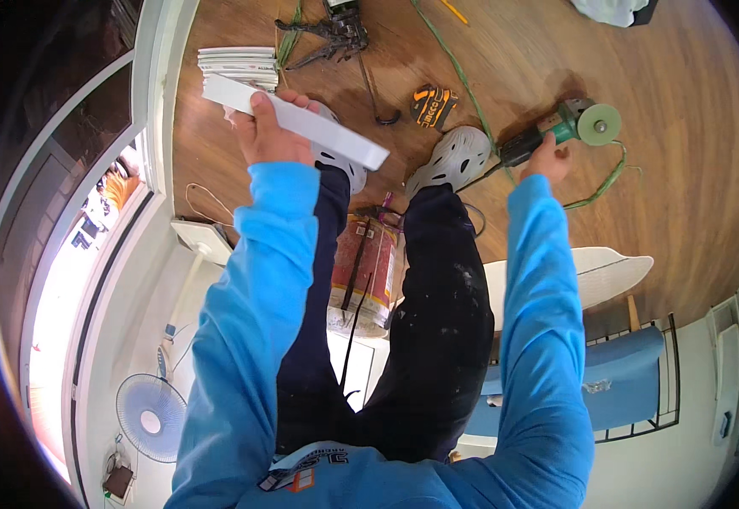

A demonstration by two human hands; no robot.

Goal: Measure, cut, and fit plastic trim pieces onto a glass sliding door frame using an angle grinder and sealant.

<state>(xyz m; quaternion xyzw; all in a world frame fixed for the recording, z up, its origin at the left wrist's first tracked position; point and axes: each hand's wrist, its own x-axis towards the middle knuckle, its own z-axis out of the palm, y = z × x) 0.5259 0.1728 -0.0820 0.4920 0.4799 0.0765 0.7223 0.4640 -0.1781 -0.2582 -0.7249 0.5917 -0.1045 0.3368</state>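
My left hand [274, 136] is closed around a long, narrow white strip [331, 136], thumb on top. The strip slants across in front of me, its right end lower and nearer to me. To the right, my right hand [547, 159] is at the body of a green and black angle grinder [563, 125], its fingers partly hidden. A pale green disc [598, 125] faces up at the grinder's far right end. Close behind the left hand lies a stack of similar white strips [238, 64].
On the wood floor lie a black caulking gun [335, 36], an orange and black tape measure [433, 107], a hooked dark rod [376, 103] and a green cord [452, 59]. A red-labelled tub [364, 259] stands between my legs. A fan [150, 417] stands near the sliding door [72, 280].
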